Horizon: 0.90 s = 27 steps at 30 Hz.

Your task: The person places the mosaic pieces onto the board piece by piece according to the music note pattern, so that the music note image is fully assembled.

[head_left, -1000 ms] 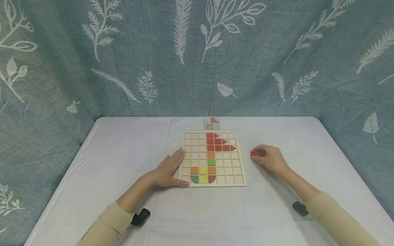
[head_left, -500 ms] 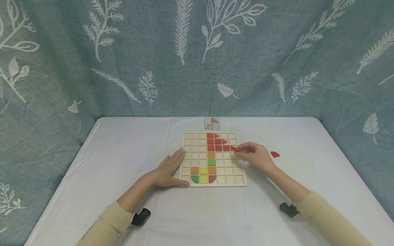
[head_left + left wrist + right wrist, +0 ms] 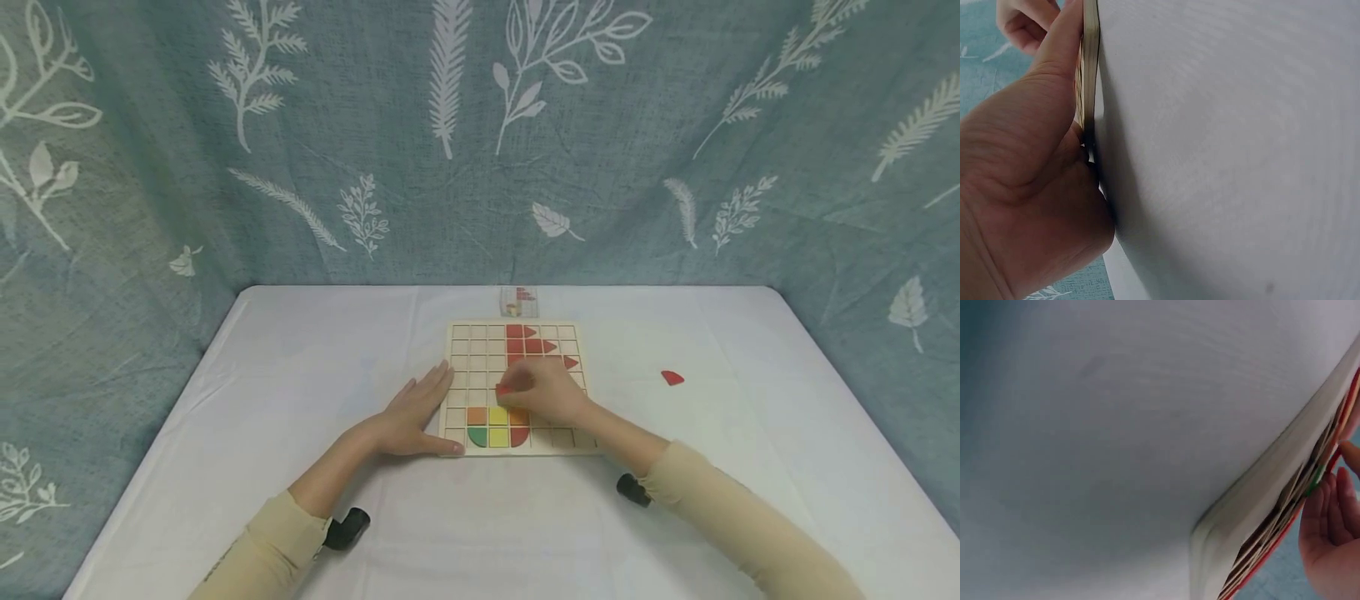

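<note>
In the head view a wooden grid board [image 3: 477, 363] lies on the white table, with red, orange, yellow and green tiles set in some squares. My left hand [image 3: 408, 417] lies along its left side, fingers straight, the thumb at the front left corner; the left wrist view shows that thumb [image 3: 1060, 44] against the board's edge. Over the middle of the board, my right hand [image 3: 546, 390] pinches a small red tile [image 3: 502, 389] between thumb and fingers. The right wrist view shows the tile [image 3: 1334, 460] edge-on. That hand hides several squares and tiles beneath it.
A red tile with one curved side [image 3: 672, 378] lies on the table right of the board. Behind the board is a small pattern card [image 3: 519, 302]. A leaf-print curtain [image 3: 390, 125] hangs beyond the table's back edge.
My right hand has carried the red tile from the table right of the board leftward over its middle. The curved red tile, hidden at first, shows on the table. My left hand stays put.
</note>
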### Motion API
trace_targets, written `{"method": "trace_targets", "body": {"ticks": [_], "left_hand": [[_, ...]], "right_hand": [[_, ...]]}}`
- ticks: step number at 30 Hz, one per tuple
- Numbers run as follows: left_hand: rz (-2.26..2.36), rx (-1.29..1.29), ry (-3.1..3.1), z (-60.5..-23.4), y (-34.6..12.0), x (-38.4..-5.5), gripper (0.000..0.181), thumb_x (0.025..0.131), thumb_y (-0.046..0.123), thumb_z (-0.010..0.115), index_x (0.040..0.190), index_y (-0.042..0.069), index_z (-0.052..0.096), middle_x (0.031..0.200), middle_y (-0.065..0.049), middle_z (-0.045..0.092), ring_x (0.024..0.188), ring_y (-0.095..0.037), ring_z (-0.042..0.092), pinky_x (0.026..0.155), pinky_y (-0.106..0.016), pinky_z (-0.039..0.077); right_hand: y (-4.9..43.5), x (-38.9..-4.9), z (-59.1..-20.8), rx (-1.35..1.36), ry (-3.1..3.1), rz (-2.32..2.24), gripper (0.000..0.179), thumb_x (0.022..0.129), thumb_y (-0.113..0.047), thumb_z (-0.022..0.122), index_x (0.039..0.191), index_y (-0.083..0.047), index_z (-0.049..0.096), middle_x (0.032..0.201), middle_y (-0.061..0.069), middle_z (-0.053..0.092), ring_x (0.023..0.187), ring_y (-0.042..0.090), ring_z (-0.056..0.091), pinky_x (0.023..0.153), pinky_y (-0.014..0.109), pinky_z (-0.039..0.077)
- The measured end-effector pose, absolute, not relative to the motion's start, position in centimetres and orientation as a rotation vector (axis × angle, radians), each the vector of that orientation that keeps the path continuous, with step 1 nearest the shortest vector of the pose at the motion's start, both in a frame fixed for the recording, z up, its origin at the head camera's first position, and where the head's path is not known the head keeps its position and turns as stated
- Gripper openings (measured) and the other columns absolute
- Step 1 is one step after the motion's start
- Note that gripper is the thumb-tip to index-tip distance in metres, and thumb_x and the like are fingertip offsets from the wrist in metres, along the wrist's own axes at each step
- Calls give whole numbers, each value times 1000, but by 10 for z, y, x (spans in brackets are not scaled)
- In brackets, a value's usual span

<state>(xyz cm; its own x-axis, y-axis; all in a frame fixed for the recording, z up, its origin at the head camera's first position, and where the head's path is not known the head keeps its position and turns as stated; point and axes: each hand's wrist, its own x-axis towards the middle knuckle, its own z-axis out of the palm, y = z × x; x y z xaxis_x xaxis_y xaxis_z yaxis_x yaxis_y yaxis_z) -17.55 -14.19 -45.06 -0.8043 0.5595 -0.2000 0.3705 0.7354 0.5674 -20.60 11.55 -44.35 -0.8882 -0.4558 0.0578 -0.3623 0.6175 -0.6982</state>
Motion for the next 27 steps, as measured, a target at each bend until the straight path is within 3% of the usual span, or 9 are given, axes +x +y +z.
{"method": "trace_targets", "body": {"ticks": [7,16,27], "left_hand": [[718,710,2577,-454,-142,-177,116,80,55,74,156,1,4,163,-15,-1,149,-28,-2,120,-48,0],[713,722,2583,-454,-142,-177,116,80,56,73,156,1,5,163,-15,-1,149,-29,-2,120,-49,0],[701,716,2590,-456,-141,-177,116,80,56,73,156,2,5,163,-14,-2,149,-28,-2,120,-48,-1]], "right_hand": [[105,-203,-444,-759,2733,-1041,4,87,-20,75,89,-17,77,82,-14,70,84,7,64,81,29,54],[98,-206,-441,-931,2728,-960,11,88,-21,75,97,-17,74,93,-12,70,94,8,63,91,30,51],[94,-202,-441,-818,2832,-831,6,87,-24,76,88,-19,73,84,-12,69,85,7,62,83,28,53]]}}
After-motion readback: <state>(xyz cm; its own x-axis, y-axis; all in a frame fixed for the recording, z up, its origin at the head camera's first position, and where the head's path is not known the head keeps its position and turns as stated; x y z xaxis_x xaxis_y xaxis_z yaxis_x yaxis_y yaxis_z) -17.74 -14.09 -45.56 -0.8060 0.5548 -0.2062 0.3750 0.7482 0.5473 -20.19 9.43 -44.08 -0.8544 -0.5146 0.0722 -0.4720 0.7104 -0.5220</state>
